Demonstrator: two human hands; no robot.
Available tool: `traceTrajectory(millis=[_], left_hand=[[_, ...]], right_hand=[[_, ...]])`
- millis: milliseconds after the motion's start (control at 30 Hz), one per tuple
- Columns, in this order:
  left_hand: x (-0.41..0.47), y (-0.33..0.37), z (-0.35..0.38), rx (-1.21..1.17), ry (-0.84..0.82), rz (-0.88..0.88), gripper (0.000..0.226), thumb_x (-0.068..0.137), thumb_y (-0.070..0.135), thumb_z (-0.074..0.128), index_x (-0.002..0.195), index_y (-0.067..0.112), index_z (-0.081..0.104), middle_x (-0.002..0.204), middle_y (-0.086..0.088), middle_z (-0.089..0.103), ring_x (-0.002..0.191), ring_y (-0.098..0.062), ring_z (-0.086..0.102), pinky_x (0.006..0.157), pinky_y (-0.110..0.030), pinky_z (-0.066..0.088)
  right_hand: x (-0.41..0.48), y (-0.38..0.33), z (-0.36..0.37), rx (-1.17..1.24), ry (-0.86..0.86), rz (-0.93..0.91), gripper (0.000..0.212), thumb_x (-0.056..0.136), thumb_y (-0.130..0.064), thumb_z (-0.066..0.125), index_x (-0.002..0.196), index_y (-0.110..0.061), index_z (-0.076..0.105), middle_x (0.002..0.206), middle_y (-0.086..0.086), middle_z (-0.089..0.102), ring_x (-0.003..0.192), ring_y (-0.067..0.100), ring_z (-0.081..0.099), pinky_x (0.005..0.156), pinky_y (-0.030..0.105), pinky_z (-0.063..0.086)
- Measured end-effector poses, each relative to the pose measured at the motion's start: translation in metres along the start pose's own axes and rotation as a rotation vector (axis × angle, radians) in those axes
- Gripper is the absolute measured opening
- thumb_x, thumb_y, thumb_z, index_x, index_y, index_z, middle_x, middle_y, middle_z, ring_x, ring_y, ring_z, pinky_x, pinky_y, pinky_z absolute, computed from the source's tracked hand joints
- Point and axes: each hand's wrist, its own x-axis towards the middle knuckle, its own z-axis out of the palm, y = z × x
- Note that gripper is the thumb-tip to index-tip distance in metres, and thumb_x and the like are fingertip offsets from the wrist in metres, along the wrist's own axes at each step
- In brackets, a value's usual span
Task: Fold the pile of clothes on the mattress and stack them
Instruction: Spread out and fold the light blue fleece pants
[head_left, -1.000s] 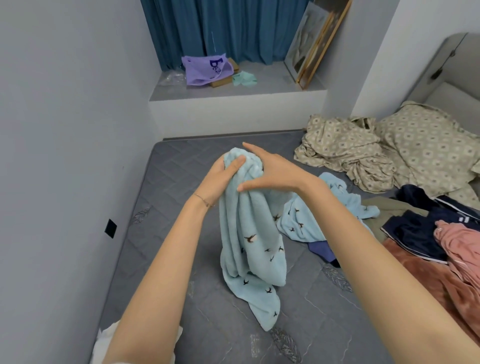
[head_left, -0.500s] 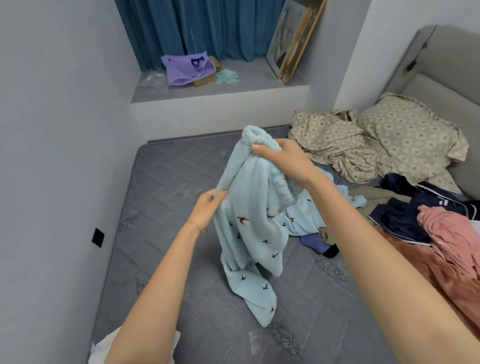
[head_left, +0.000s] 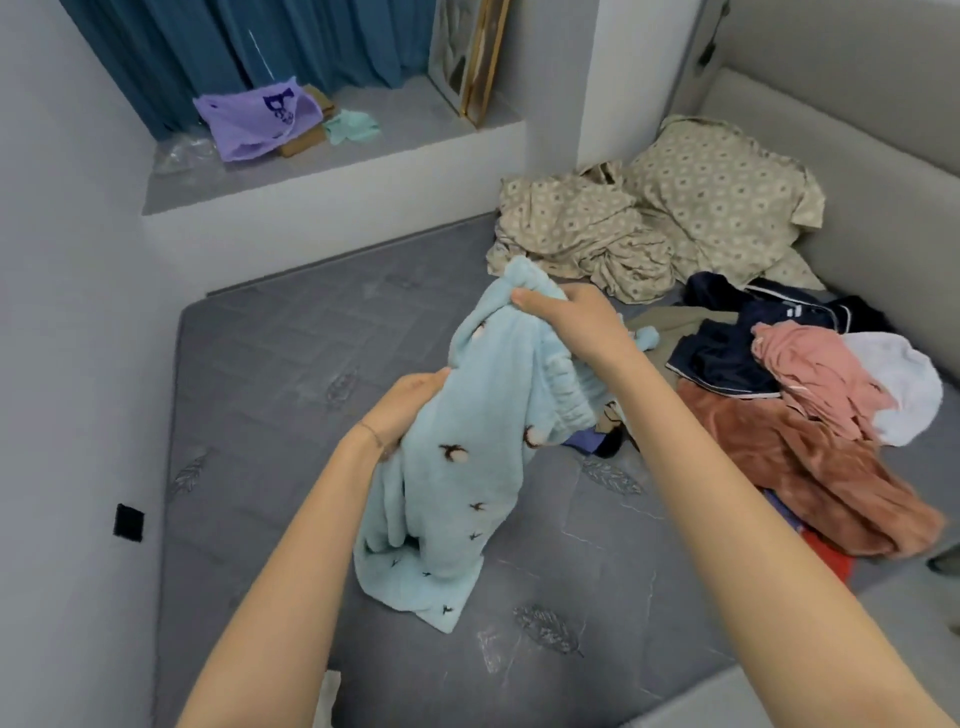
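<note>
A light blue fleece garment with small dark bird prints (head_left: 457, 467) hangs above the grey mattress (head_left: 270, 374), its lower end resting on the surface. My right hand (head_left: 571, 322) grips its bunched top. My left hand (head_left: 405, 405) holds its left edge lower down. To the right lies the pile of clothes: a navy piece (head_left: 727, 348), a pink one (head_left: 815, 374), a white one (head_left: 904, 389) and a brown fleece (head_left: 800, 467).
Crumpled beige patterned bedding (head_left: 649, 223) lies at the mattress's far right. A padded grey headboard (head_left: 857, 130) runs along the right. A ledge (head_left: 322, 171) at the back holds a purple bag (head_left: 254, 122). A white wall (head_left: 62, 364) borders the left.
My left hand slid from the garment's top down its left edge. My right hand kept hold of the top, and the blue garment shifted lower and more bunched. The view swung right.
</note>
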Motion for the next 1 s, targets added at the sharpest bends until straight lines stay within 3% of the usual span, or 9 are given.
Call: traceTrajectory(millis=[167,333,467,533,600,667,833,933,1000], left_hand=[[0.025,0.010,0.098,0.030,-0.158,-0.041,0.032,0.091,0.046,0.057,0.106,0.022,0.071,0.100,0.006,0.073,0.093,-0.010,0.068,0.069,-0.022,0.052],[0.072,0.025,0.193,0.050,-0.187,-0.012,0.019,0.095,0.032,0.053,0.094,0.021,0.069,0.093,0.011,0.072,0.085,-0.004,0.065,0.069,-0.020,0.048],[0.134,0.012,0.297,0.054,-0.060,0.044,0.038,0.098,0.017,0.048,0.061,0.019,0.043,0.048,0.021,0.050,0.052,0.002,0.046,0.047,-0.011,0.036],[0.169,-0.008,0.344,0.102,0.050,0.111,0.044,0.099,0.017,0.047,0.057,0.021,0.036,0.045,0.019,0.041,0.046,0.005,0.036,0.047,-0.016,0.030],[0.208,-0.036,0.379,0.154,0.158,0.177,0.047,0.099,0.020,0.049,0.053,0.012,0.045,0.052,0.011,0.048,0.049,0.003,0.039,0.051,-0.018,0.029],[0.244,-0.064,0.407,0.251,0.254,0.212,0.048,0.098,0.027,0.051,0.060,-0.002,0.054,0.059,-0.002,0.054,0.055,-0.003,0.043,0.054,-0.023,0.030],[0.313,-0.115,0.448,0.564,0.450,0.297,0.044,0.096,0.036,0.052,0.059,0.017,0.041,0.053,0.007,0.039,0.053,-0.012,0.040,0.052,-0.031,0.015],[0.351,-0.148,0.451,0.664,0.479,0.402,0.023,0.093,0.031,0.058,0.086,0.010,0.064,0.075,-0.003,0.061,0.072,-0.023,0.057,0.060,-0.028,0.028],[0.365,-0.169,0.444,0.730,0.485,0.435,0.027,0.092,0.027,0.058,0.108,0.007,0.064,0.094,-0.010,0.066,0.085,-0.029,0.060,0.072,-0.033,0.038]], right_hand=[[0.000,0.040,-0.079,-0.129,0.120,0.033,0.045,0.078,-0.051,0.071,0.070,-0.015,0.045,0.068,0.002,0.046,0.060,0.011,0.045,0.058,0.028,0.031],[0.001,0.104,-0.178,-0.154,0.135,0.145,0.045,0.081,-0.054,0.067,0.069,-0.014,0.050,0.069,0.002,0.054,0.065,0.013,0.052,0.060,0.028,0.035],[0.013,0.203,-0.252,-0.216,0.159,0.256,0.049,0.082,-0.057,0.063,0.062,-0.016,0.045,0.065,0.002,0.054,0.062,0.016,0.051,0.060,0.031,0.036],[0.020,0.252,-0.279,-0.269,0.218,0.276,0.047,0.085,-0.056,0.060,0.062,-0.020,0.040,0.061,-0.006,0.047,0.063,0.014,0.048,0.061,0.031,0.033],[0.033,0.296,-0.300,-0.370,0.270,0.293,0.041,0.088,-0.057,0.056,0.071,-0.020,0.048,0.069,-0.008,0.049,0.073,0.016,0.051,0.066,0.031,0.036],[0.053,0.337,-0.314,-0.469,0.290,0.300,0.045,0.089,-0.059,0.052,0.089,-0.014,0.056,0.082,-0.003,0.054,0.085,0.020,0.054,0.073,0.031,0.037],[0.108,0.440,-0.329,-0.630,0.357,0.308,0.058,0.091,-0.061,0.047,0.118,-0.011,0.054,0.113,0.011,0.062,0.106,0.031,0.057,0.079,0.034,0.037],[0.133,0.491,-0.330,-0.687,0.402,0.328,0.057,0.092,-0.058,0.047,0.120,-0.008,0.051,0.117,0.013,0.060,0.108,0.034,0.056,0.087,0.042,0.042],[0.145,0.514,-0.328,-0.712,0.427,0.329,0.056,0.092,-0.054,0.050,0.128,-0.010,0.048,0.126,0.013,0.055,0.118,0.034,0.049,0.095,0.047,0.038]])
